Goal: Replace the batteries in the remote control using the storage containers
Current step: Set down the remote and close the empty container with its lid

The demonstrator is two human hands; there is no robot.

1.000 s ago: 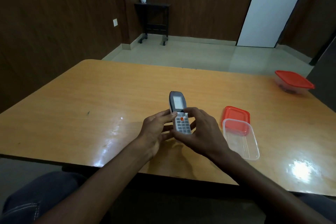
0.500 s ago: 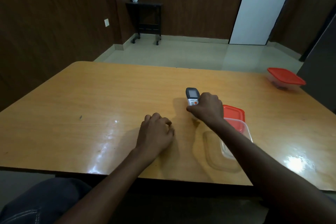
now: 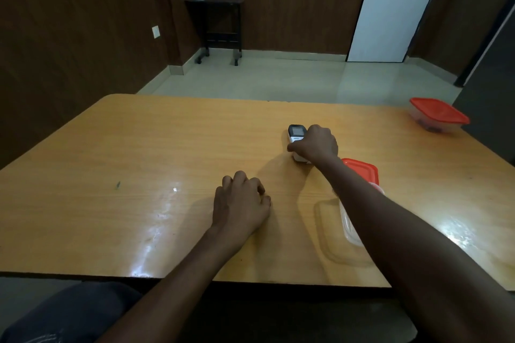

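head view: right hand (image 3: 316, 145) hides most of remote (image 3: 296, 132), perhaps gripping it.

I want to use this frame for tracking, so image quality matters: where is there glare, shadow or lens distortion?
Head view: bright glare patches on the glossy table, near left of the left hand and at the right edge; soft shadow left of the right hand over the remote; the clear container is faint and partly hidden by the forearm; wide-angle bending of the table's edges; dim walls.
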